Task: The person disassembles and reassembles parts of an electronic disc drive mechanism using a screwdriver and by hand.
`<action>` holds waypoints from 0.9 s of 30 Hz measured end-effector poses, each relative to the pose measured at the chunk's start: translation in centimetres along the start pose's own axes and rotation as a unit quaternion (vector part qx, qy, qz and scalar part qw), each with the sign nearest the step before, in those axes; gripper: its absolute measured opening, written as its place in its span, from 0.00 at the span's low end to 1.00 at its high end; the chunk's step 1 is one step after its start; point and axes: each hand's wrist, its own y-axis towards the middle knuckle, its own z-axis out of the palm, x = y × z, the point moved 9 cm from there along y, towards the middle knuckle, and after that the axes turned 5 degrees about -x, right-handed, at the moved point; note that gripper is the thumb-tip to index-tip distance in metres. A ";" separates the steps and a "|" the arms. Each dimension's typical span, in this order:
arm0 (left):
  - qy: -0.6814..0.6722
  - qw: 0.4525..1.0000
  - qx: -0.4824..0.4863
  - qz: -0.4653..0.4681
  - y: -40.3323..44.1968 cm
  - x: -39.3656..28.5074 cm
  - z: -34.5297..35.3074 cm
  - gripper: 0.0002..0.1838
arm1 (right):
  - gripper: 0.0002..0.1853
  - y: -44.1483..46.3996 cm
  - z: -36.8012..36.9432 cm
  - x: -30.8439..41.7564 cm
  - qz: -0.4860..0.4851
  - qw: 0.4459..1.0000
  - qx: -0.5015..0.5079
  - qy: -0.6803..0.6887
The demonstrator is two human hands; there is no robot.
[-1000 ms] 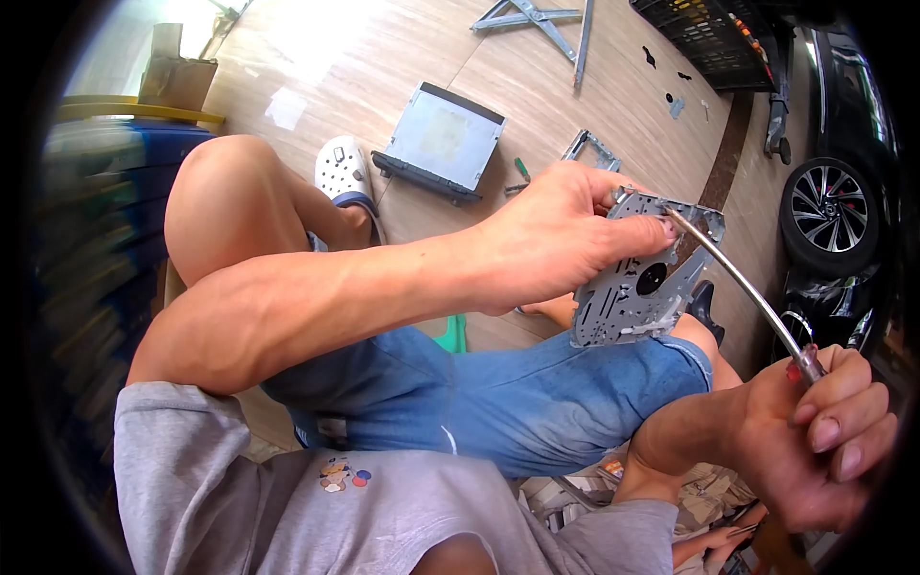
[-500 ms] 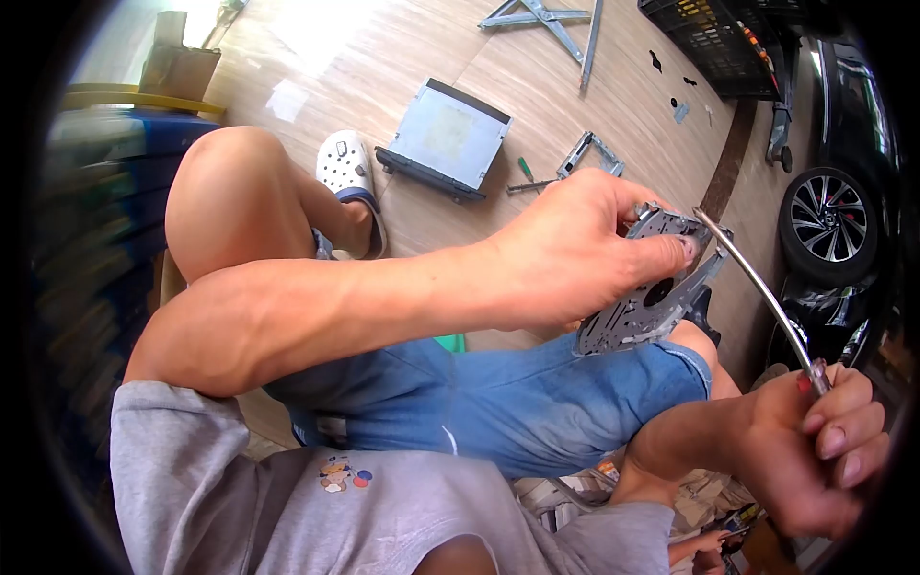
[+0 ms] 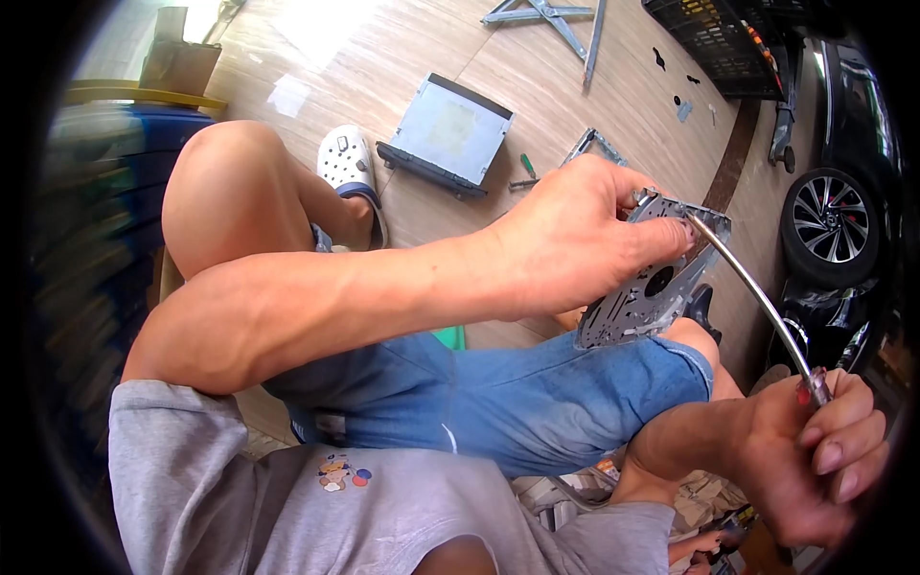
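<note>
My left hand [image 3: 585, 240] pinches a grey perforated metal plate [image 3: 623, 316] by its upper edge, thumb on the near face. The plate is tilted above my right thigh and has a round black part at its middle. At the lower right, my right hand [image 3: 810, 450] is wrapped round the handle of a long screwdriver [image 3: 757, 289], most of which the fingers hide. The screwdriver's tip is at the plate's upper edge, close to my left thumb; whether it touches a screw cannot be made out.
On the floor lie a boxy metal unit [image 3: 450, 132], a small green-handled tool [image 3: 527, 165], a metal bracket [image 3: 599, 146] and a crossed metal frame [image 3: 546, 17]. A black crate [image 3: 714, 43] and a car wheel [image 3: 831, 227] stand at right. Another person's hand [image 3: 707, 544] shows at bottom right.
The plate and my left hand have shifted slightly right. The plate tipped flatter, then came back up. The screwdriver tip moved off the plate's edge and back to it.
</note>
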 end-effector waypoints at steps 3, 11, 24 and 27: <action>0.004 1.000 -0.001 0.004 0.1 0.0 0.1 0.14 | 0.22 0.0 0.0 0.0 0.000 1.000 -0.004 -0.008; 0.011 1.000 0.004 0.011 0.1 0.1 0.2 0.14 | 0.22 -0.3 0.0 -0.2 -0.004 1.000 -0.001 -0.007; 0.018 1.000 -0.007 0.005 -0.1 0.1 0.0 0.14 | 0.21 -0.3 0.0 0.0 0.002 1.000 0.001 -0.019; 0.027 0.999 -0.023 0.016 0.0 0.0 -0.3 0.15 | 0.23 -1.0 2.1 0.2 -0.057 0.992 -0.065 -0.094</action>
